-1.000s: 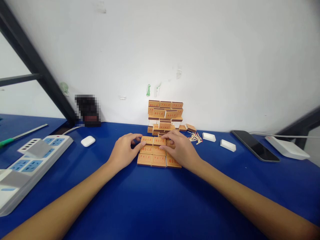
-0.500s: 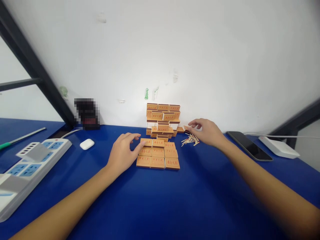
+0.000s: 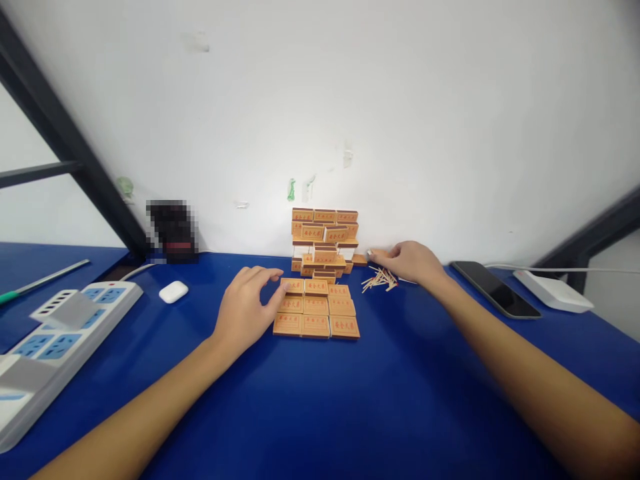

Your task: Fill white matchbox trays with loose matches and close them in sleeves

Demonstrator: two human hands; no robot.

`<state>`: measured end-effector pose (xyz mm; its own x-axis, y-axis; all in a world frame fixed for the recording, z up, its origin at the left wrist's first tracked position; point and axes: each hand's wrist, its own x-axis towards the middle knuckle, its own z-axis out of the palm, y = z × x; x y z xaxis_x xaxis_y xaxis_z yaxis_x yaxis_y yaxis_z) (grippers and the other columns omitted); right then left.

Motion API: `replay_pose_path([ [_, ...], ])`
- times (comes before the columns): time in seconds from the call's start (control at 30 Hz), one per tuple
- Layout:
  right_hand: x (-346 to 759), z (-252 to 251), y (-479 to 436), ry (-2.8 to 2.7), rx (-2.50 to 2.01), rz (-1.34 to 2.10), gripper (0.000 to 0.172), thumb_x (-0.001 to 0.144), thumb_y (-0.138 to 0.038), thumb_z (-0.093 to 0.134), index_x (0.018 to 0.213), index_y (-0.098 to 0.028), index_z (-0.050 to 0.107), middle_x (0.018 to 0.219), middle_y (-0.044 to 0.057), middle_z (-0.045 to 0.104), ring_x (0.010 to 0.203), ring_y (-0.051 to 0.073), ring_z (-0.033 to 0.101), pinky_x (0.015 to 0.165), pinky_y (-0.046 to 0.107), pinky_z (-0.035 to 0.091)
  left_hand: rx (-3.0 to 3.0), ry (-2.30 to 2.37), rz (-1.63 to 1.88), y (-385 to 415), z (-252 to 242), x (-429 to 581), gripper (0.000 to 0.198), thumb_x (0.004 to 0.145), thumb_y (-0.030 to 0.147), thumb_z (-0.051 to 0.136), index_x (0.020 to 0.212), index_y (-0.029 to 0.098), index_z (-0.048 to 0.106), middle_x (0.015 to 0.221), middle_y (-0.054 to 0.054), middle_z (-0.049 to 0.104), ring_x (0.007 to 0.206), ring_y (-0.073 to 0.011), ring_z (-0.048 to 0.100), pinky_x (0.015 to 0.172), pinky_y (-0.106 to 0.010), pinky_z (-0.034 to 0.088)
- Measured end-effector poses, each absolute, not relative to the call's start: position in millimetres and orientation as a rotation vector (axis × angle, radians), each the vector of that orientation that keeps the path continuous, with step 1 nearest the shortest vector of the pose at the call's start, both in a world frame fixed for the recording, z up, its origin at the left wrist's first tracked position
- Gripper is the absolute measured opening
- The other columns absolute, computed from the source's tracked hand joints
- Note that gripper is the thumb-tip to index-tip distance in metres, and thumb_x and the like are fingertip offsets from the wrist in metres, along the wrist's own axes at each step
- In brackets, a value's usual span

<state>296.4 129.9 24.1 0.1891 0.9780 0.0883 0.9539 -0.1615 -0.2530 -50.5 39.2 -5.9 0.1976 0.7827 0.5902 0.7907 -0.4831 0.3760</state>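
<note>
My left hand [image 3: 250,303] rests at the left of a flat grid of matchboxes [image 3: 316,307]. Its fingers are apart, and the thumb lies at the back left box. Behind the grid rises a stepped stack of matchboxes [image 3: 325,233] against the wall. To the right of the stack, my right hand [image 3: 415,260] is closed on a single matchbox [image 3: 381,253]; the fingertips are partly hidden. A loose pile of matches [image 3: 380,279] lies just in front of that box. One more matchbox [image 3: 359,259] sits flat by the stack's right foot.
A phone [image 3: 495,289] and a white box [image 3: 553,291] with a cable lie at the right. On the left are a white earbud case [image 3: 173,292], a power strip [image 3: 70,353] and a green-handled tool [image 3: 45,280]. A white wall [image 3: 400,120] closes off the back of the blue table [image 3: 320,400].
My right hand has shifted slightly right from over the matches, and the matchbox at its fingers shows more plainly. My left hand has stayed nearly still.
</note>
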Motion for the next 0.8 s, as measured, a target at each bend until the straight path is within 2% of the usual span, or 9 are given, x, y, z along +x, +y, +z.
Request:
replay_pose_path([
  [0.17,294,23,79,-2.004,-2.042,-0.072,0.053,0.082,-0.074,0.063,0.071,-0.022,0.068,0.086,0.014,0.077,0.075,0.03,0.07,0.059,0.038,0.043,-2.446,-1.514,-1.179,36,-7,-48,0.019,0.103,0.031,0.061,0.113,0.019,0.073,0.106,-0.007,0.078,0.095,-0.0262,0.068,0.089,-0.043,0.055],
  [0.3,280,12,27,-2.154,-1.954,-0.144,0.051,0.084,-0.072,0.064,0.067,-0.025,0.062,0.083,0.012,0.073,0.079,0.031,0.069,0.062,0.04,0.046,-2.469,-1.467,-1.155,34,-7,-45,0.018,0.104,0.029,0.06,0.112,0.019,0.072,0.104,-0.007,0.078,0.094,-0.0262,0.067,0.089,-0.043,0.054],
  [0.47,303,19,30,-2.146,-1.95,0.018,0.057,0.082,-0.08,0.063,0.076,-0.024,0.069,0.088,0.011,0.074,0.079,0.03,0.069,0.065,0.041,0.05,-2.465,-1.47,-1.147,33,-6,-43,0.017,0.104,0.029,0.059,0.11,0.02,0.073,0.102,-0.007,0.078,0.093,-0.0261,0.067,0.087,-0.043,0.054],
  [0.53,330,24,56,-2.163,-1.896,0.015,0.051,0.087,-0.073,0.063,0.087,-0.023,0.074,0.094,0.011,0.076,0.084,0.029,0.07,0.074,0.042,0.053,-2.461,-1.473,-1.148,33,-5,-43,0.018,0.104,0.029,0.059,0.111,0.02,0.073,0.102,-0.007,0.078,0.094,-0.0261,0.067,0.088,-0.042,0.054],
  [0.6,360,26,85,-2.234,-1.854,-0.073,0.044,0.083,-0.059,0.073,0.104,-0.02,0.077,0.105,0.014,0.077,0.1,0.033,0.069,0.088,0.045,0.054,-2.461,-1.457,-1.155,33,-5,-43,0.018,0.104,0.029,0.059,0.112,0.02,0.073,0.103,-0.007,0.078,0.094,-0.0261,0.068,0.088,-0.043,0.055],
  [0.67,383,21,108,-2.293,-1.907,-0.01,0.049,0.075,-0.05,0.081,0.113,-0.019,0.078,0.116,0.015,0.077,0.115,0.037,0.065,0.098,0.047,0.052,-2.466,-1.428,-1.158,32,-5,-43,0.019,0.104,0.029,0.059,0.113,0.019,0.073,0.103,-0.007,0.078,0.094,-0.0262,0.067,0.088,-0.043,0.055],
  [0.8,403,7,123,-2.285,-1.946,0.05,0.037,0.078,-0.044,0.078,0.103,-0.017,0.081,0.115,0.017,0.078,0.115,0.037,0.066,0.098,0.047,0.052,-2.487,-1.376,-1.159,32,-7,-44,0.018,0.104,0.028,0.059,0.112,0.019,0.072,0.102,-0.008,0.078,0.093,-0.0259,0.067,0.088,-0.043,0.055],
])
